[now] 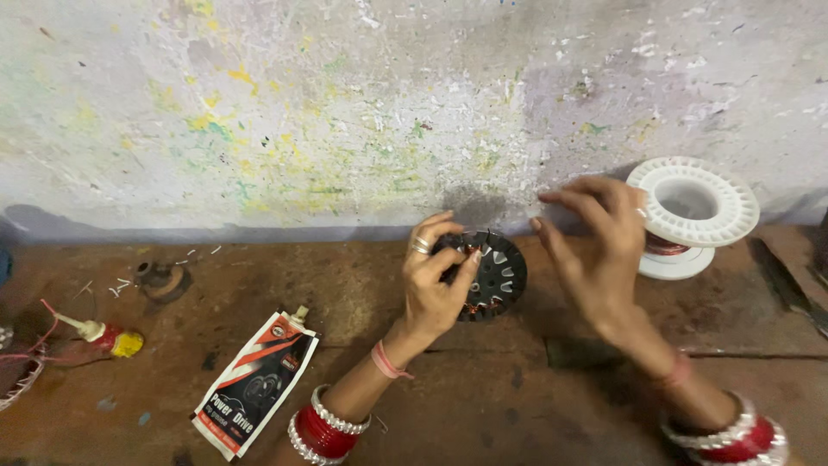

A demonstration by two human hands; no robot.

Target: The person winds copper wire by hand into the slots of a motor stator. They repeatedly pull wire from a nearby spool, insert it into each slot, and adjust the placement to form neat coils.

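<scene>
Two hands at a black stator on a brown floor by a paint-flecked wall.

At the far left lie a small tube (pixel 102 335) with a yellow end and a round metal part (pixel 164 280); nearer, a flat pouch (pixel 257 382) with a nozzle lies on the floor (pixel 517 406). The left hand (pixel 435 285), ringed, grips the stator (pixel 487 274) at its left rim, holding it tilted up against the base of the wall (pixel 345 112). Just right of it the right hand (pixel 595 250) hovers with fingers loosely spread, thumb and forefinger pinched; whether it holds a wire I cannot tell. Behind it stands a white spool (pixel 694 216) of copper wire.
</scene>
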